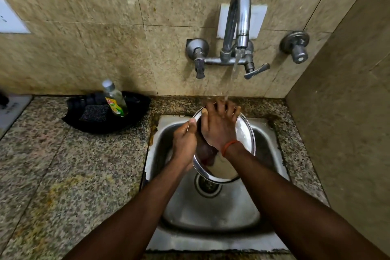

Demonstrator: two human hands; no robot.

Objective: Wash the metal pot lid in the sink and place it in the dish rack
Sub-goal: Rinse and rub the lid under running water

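The round metal pot lid (244, 133) is held tilted above the steel sink (213, 213), under a stream of water running from the tap (239, 19). My left hand (184, 143) grips the lid's left rim, thumb on top. My right hand (219, 124) lies flat on the lid's inner face with fingers spread, and the water falls onto its fingertips. Much of the lid is hidden behind both hands. No dish rack is in view.
A black tray (135, 107) on the granite counter (63, 164) to the left holds a dish soap bottle (115, 99) and a dark scrub pad (95, 113). Tap handles (199, 63) stick out of the tiled wall. A wall closes the right side.
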